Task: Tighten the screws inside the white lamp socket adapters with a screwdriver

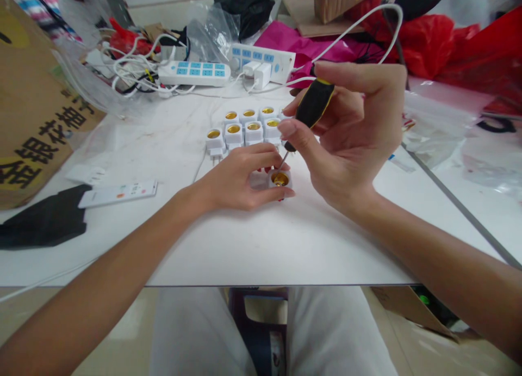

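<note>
Between the thumb and fingers of my left hand [240, 177] is a white lamp socket [279, 179] with a brass-coloured threaded inside, held on the white table. My right hand [350, 131] is closed around the black and yellow handle of a screwdriver [314, 103]. Its shaft slants down to the left, and the tip is at the socket's opening; whether it touches a screw inside I cannot tell. Just behind my left hand stand several similar lamp sockets [234, 130] in rows, openings upward, some partly hidden by my hands. Plug prongs show on the leftmost one.
Two power strips [196, 73] with tangled white cables lie at the back. A remote control [118, 195] and a black plastic piece [44, 215] lie on the left, near a cardboard box [36, 109]. Red bags [432, 38] and clear plastic bags [440, 120] are on the right.
</note>
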A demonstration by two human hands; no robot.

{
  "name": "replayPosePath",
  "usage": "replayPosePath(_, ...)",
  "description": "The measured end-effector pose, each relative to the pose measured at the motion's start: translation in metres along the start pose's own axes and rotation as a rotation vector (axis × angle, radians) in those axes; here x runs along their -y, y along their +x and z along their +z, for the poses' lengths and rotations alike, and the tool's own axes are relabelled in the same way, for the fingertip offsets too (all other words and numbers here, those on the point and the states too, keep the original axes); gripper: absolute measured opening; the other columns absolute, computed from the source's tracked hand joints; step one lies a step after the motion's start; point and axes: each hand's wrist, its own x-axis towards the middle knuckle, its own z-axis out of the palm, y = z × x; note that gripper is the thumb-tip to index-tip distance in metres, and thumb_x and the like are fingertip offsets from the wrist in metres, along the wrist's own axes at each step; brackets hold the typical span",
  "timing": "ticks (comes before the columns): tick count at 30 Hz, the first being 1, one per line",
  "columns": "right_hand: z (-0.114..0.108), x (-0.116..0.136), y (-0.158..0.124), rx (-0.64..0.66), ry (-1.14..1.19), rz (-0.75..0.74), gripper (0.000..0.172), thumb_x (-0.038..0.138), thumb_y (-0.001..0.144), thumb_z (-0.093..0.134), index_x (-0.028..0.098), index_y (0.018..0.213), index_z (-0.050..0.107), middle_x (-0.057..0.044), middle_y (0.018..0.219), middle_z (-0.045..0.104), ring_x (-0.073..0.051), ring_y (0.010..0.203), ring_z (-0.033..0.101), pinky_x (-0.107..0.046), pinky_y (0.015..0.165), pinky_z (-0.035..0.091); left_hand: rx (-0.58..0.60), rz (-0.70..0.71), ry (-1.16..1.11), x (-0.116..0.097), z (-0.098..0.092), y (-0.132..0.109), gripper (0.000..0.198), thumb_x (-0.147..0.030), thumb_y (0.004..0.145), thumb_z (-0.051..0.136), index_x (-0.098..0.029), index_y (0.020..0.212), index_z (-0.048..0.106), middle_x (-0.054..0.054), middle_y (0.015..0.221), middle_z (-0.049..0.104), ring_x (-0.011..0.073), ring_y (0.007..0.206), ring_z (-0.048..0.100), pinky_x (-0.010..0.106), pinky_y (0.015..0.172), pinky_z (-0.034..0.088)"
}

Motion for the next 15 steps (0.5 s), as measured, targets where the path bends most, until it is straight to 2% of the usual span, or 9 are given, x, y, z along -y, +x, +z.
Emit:
replayPosePath(3, 0.0002, -0.0004, 0.0016, 0.015, 0.052, 0.015, 0.034, 0.051, 0.101, 0.081, 0.041, 0.13, 0.066, -0.001, 0.107, 0.077, -0.023, 0.094, 0.078, -0.037, 0.07, 0.069, 0.015, -0.019, -0.011, -0.0015, -0.0008, 0.0003, 0.026, -0.04, 0.096, 0.089, -0.018, 0.106, 0.078, 0.01, 0.105, 0.079, 0.0226, 0.092, 0.074, 0.037, 0.084, 0.059)
replayPosePath(7, -0.0001, -0.0022, 0.0016, 0.043, 0.025, 0.033, 0.026, 0.05, 0.107, 0.071, 0.043, 0.132, 0.064, -0.002, 0.116, 0.077, -0.024, 0.1, 0.078, -0.039, 0.076, 0.07, 0.013, -0.021, -0.008, -0.0019, -0.0012, 0.0001, 0.026, -0.038, 0.096, 0.09, -0.018, 0.107, 0.078, 0.01, 0.106, 0.079, 0.0227, 0.092, 0.074, 0.037, 0.084, 0.059)
replayPosePath(10, -0.0008, -0.0052, 0.0022, 0.015, -0.016, -0.036, 0.033, 0.045, 0.101, 0.079, 0.041, 0.132, 0.07, -0.004, 0.122, 0.071, -0.024, 0.105, 0.075, -0.034, 0.067, 0.064, 0.008, -0.005, -0.008, -0.0009, -0.0005, -0.0001, 0.026, -0.039, 0.096, 0.089, -0.019, 0.106, 0.077, 0.01, 0.107, 0.08, 0.0224, 0.09, 0.073, 0.037, 0.083, 0.059)
replayPosePath(12, -0.0015, -0.0068, 0.0031, -0.029, -0.02, -0.092, 0.038, 0.042, 0.095, 0.085, 0.039, 0.131, 0.073, -0.004, 0.124, 0.069, -0.022, 0.099, 0.071, -0.031, 0.059, 0.058, 0.001, 0.001, -0.007, -0.0008, -0.0002, 0.0, 0.026, -0.039, 0.096, 0.089, -0.019, 0.107, 0.077, 0.01, 0.106, 0.08, 0.0222, 0.089, 0.073, 0.037, 0.082, 0.059)
replayPosePath(15, -0.0027, -0.0067, 0.0037, -0.03, -0.028, -0.053, 0.035, 0.042, 0.098, 0.082, 0.039, 0.132, 0.076, -0.004, 0.121, 0.072, -0.021, 0.095, 0.07, -0.033, 0.064, 0.06, 0.011, -0.011, -0.012, -0.0022, -0.0006, 0.0005, 0.024, -0.037, 0.096, 0.089, -0.019, 0.107, 0.078, 0.009, 0.104, 0.079, 0.0219, 0.089, 0.072, 0.037, 0.082, 0.059)
